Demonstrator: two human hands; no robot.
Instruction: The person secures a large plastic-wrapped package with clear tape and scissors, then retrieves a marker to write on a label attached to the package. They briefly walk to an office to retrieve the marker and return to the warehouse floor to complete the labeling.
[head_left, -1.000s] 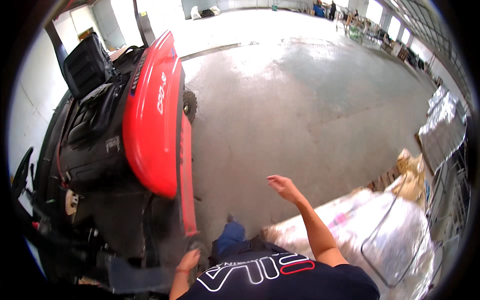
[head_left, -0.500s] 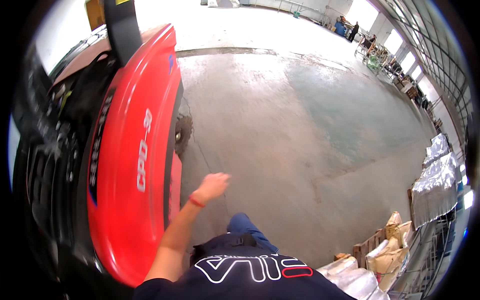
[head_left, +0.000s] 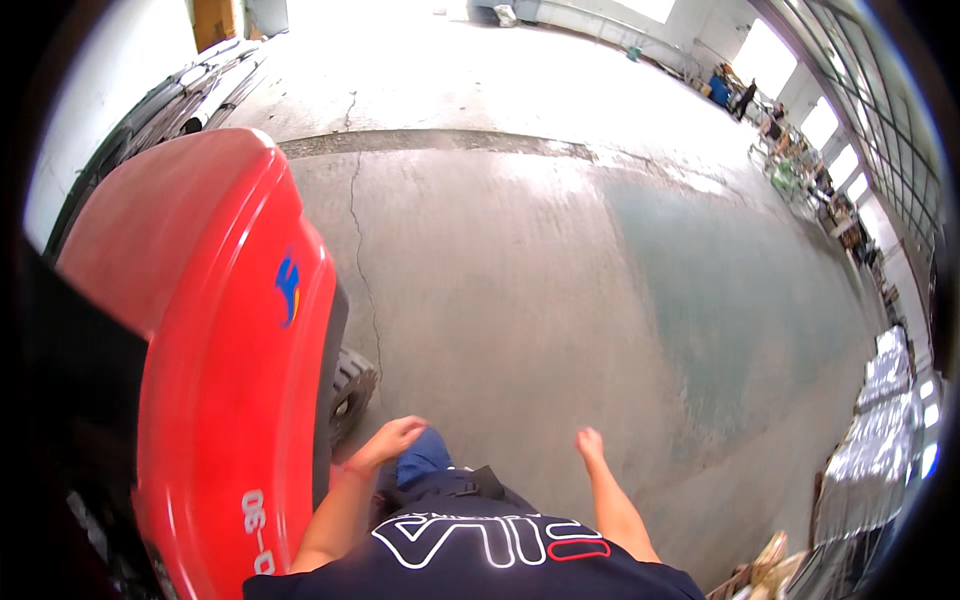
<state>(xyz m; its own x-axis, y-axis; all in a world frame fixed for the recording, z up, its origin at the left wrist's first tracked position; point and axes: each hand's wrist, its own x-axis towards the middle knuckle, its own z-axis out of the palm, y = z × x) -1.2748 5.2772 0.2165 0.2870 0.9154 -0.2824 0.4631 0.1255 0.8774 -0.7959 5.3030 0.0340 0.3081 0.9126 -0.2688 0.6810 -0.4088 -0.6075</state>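
The grey floor (head_left: 480, 290) (a thin crack (head_left: 359, 230) runs through it, and a broad greenish patch (head_left: 740, 300) spreads toward the right) bears a red vehicle (head_left: 230, 350) on a treaded wheel (head_left: 352, 402) at left, long rolls (head_left: 222, 92) near the pale wall (head_left: 125, 90), and silvery stacks (head_left: 866, 455) at right.

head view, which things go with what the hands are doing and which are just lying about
Likely in the work:
- left hand, nearest the vehicle
- right hand, nothing visible in it
- red vehicle

Apparently just lying about:
- silver-covered stacks, lower right
- long rolls, upper left
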